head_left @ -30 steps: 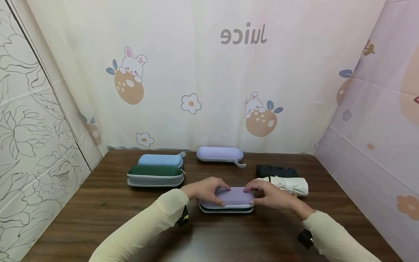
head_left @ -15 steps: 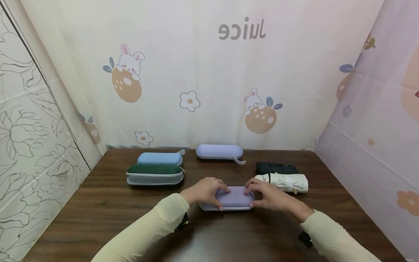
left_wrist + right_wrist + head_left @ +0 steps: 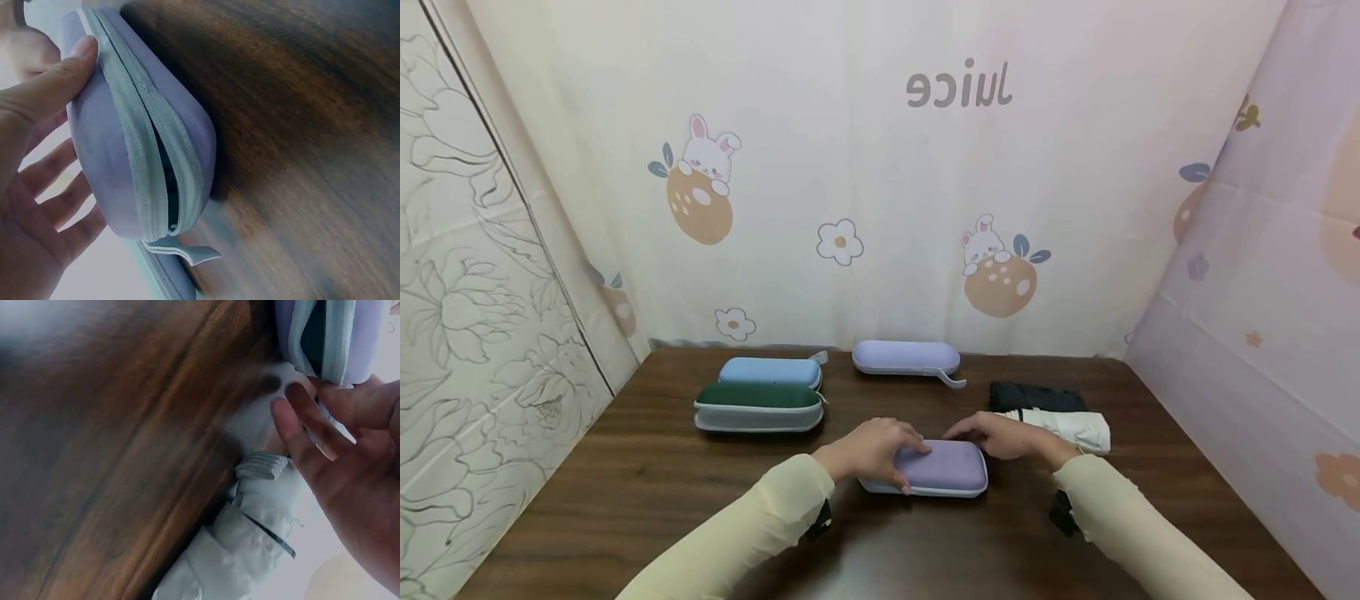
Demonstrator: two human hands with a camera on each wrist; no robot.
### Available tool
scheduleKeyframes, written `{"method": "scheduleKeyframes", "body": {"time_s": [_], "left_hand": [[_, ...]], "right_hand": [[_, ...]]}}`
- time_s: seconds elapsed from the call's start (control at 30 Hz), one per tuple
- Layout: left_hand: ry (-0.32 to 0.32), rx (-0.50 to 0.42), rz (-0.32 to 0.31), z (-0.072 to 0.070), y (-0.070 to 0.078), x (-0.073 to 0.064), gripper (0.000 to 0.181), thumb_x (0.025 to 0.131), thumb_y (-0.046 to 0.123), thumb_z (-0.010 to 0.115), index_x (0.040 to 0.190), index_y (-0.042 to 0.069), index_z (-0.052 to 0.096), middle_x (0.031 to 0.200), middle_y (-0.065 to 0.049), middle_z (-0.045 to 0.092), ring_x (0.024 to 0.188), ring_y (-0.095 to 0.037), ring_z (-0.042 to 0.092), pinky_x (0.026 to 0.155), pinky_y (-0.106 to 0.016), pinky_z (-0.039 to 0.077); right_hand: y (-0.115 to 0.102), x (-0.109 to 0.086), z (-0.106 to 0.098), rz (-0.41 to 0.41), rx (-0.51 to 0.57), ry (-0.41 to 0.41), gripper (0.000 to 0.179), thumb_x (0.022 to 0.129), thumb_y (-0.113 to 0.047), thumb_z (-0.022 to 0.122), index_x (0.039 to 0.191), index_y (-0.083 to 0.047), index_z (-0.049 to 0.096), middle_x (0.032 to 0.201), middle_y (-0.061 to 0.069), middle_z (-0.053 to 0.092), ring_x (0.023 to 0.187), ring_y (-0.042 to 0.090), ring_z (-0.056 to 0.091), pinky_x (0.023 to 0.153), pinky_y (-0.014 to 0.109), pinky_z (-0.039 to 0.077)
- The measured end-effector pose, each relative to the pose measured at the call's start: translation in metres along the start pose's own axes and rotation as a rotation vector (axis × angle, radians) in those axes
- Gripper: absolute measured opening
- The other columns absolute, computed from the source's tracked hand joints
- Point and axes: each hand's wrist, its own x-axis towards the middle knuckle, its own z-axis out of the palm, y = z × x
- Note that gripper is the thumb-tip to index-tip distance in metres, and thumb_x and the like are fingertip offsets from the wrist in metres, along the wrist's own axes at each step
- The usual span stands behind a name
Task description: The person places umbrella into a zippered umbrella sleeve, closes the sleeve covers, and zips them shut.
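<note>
The purple zip case, partly unzipped, lies between the hands, well in from the table's far edge. The left hand grips its left end, perhaps for steadying it. The right hand, fingers half bent, is at its back right corner; whether it pinches something, I cannot tell.

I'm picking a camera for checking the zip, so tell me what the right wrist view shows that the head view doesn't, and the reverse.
Only the right wrist view shows the dark gap in the near purple case.

Only the head view shows the green case, the blue case, the far purple case and the black umbrella.

Both show the near purple case, the right hand, the white umbrella and the table.
</note>
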Motion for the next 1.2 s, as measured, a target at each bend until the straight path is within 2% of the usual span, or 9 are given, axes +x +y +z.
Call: {"method": "scheduleKeyframes", "body": {"time_s": [0.13,0.47,0.67,0.77,0.93,1.03,1.2], "left_hand": [[-0.003,0.002,0.024,0.005,0.001,-0.001,0.058,0.073,0.039,0.082,0.125,0.019,0.065,0.124,0.001,0.061,0.112,-0.013,0.055,0.094,-0.030,0.043],[0.008,0.024,0.047,0.007,-0.001,-0.003,0.059,0.074,0.039,0.081,0.127,0.019,0.064,0.124,0.001,0.061,0.113,-0.013,0.055,0.096,-0.030,0.041],[0.015,0.022,0.036,0.005,-0.001,-0.005,0.059,0.074,0.039,0.081,0.127,0.020,0.064,0.125,0.002,0.060,0.113,-0.012,0.054,0.097,-0.031,0.040],[0.018,0.023,0.034,0.005,-0.002,-0.005,0.058,0.075,0.040,0.081,0.127,0.019,0.064,0.124,0.002,0.060,0.113,-0.013,0.054,0.097,-0.031,0.041],[0.013,0.008,0.015,0.005,-0.002,-0.005,0.058,0.076,0.041,0.079,0.127,0.021,0.063,0.125,0.002,0.060,0.113,-0.013,0.054,0.096,-0.031,0.041],[0.011,0.003,-0.001,0.005,-0.002,-0.005,0.057,0.077,0.041,0.078,0.128,0.022,0.063,0.126,0.003,0.059,0.114,-0.013,0.053,0.096,-0.031,0.041],[0.019,0.002,-0.032,0.005,-0.001,-0.005,0.055,0.078,0.041,0.078,0.128,0.024,0.063,0.126,0.004,0.059,0.114,-0.014,0.053,0.096,-0.033,0.042]], "right_hand": [[0.004,0.000,0.004,0.007,0.004,-0.043,0.052,0.076,0.024,0.040,0.114,0.000,0.067,0.109,0.003,0.066,0.100,0.012,0.059,0.086,0.033,0.048],[0.005,-0.002,0.004,0.023,-0.058,-0.006,0.031,0.082,0.016,0.051,0.099,0.000,0.072,0.095,-0.001,0.067,0.083,0.007,0.056,0.072,0.027,0.049],[0.002,-0.004,0.005,0.035,-0.234,0.046,0.019,0.086,0.009,0.056,0.085,-0.002,0.071,0.077,-0.005,0.056,0.067,0.005,0.047,0.062,0.025,0.046],[0.001,-0.007,0.008,0.051,-0.336,0.065,0.013,0.088,0.003,0.059,0.089,-0.001,0.071,0.080,-0.002,0.057,0.071,0.009,0.053,0.066,0.028,0.049],[-0.003,-0.013,0.010,0.015,-0.520,0.107,0.007,0.087,-0.002,0.064,0.090,-0.001,0.071,0.086,0.004,0.060,0.075,0.013,0.060,0.066,0.030,0.051],[-0.004,-0.016,0.012,-0.010,-0.610,0.132,0.006,0.087,-0.005,0.066,0.086,-0.002,0.070,0.081,0.002,0.054,0.066,0.008,0.054,0.060,0.027,0.049],[-0.004,-0.025,0.017,-0.028,-0.741,0.183,0.007,0.085,-0.011,0.070,0.083,-0.005,0.070,0.077,-0.002,0.048,0.063,0.007,0.047,0.057,0.027,0.046]]}}
